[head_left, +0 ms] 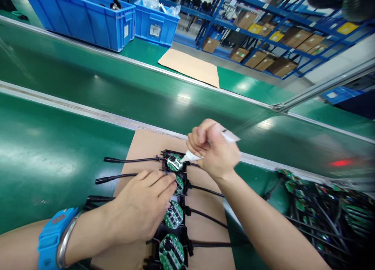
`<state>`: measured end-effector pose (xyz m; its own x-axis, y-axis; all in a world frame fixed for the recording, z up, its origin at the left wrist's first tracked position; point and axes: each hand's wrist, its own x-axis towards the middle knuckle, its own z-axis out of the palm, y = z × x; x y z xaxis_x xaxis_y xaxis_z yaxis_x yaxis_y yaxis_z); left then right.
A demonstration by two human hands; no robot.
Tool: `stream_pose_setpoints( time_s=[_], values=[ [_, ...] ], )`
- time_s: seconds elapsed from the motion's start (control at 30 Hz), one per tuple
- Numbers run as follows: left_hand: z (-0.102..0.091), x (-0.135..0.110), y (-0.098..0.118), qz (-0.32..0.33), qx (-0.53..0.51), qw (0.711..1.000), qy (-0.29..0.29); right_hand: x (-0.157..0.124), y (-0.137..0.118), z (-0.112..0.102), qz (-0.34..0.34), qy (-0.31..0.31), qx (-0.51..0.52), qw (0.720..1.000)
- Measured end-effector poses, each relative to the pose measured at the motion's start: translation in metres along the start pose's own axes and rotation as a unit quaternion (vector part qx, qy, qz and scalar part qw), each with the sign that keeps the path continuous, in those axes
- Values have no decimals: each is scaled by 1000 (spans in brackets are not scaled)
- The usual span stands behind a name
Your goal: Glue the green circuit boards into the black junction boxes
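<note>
My right hand [215, 149] is closed around a white squeeze tube [190, 157]. The tube's tapered nozzle points down and left, its tip at the round green circuit board [175, 163] in the farthest black housing. White material shows on that board. My left hand [146, 205] lies flat with its fingers stretched out, the fingertips over the edge of the second circuit board [179, 185]. Nearer to me, a third board [173, 214] and a fourth board [171, 252] sit in black housings in the same row. Black cables leave the housings on both sides.
A cardboard sheet [205, 227] lies under the row on the green bench [58, 145]. To the right is a heap of wired circuit boards [322, 215]. Beyond the clear partition stand a large blue bin [82, 20], a smaller blue bin [156, 26] and shelves with boxes.
</note>
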<state>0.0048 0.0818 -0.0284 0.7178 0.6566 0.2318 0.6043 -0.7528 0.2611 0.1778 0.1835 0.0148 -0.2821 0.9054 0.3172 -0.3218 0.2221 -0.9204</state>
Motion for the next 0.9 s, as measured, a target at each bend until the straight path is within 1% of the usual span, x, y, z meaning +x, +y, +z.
stream_pose_setpoints(
  time_s=[0.1,0.17,0.27,0.33,0.43,0.53,0.7,0.9],
  values=[
    [-9,-7,11,50,11,998,-41,-16,-17,11,28,-10,44,999],
    [-10,-11,17,69,18,995,-71,-27,-20,22,48,-22,49,997],
    [-8,-13,20,66,22,992,-104,-39,-8,34,54,-24,39,998],
    [-8,-12,19,61,23,991,-114,-42,4,37,42,-18,15,999],
    [-11,-10,17,65,25,989,-127,-41,16,37,25,-20,-23,999],
    [-15,-9,16,70,25,988,-136,-39,19,34,23,-31,-37,999],
    [-16,-8,16,72,20,988,-138,-42,12,29,43,-26,-54,997],
    [-14,-9,17,65,11,987,-149,-50,-3,26,56,-28,-58,996]
  ],
)
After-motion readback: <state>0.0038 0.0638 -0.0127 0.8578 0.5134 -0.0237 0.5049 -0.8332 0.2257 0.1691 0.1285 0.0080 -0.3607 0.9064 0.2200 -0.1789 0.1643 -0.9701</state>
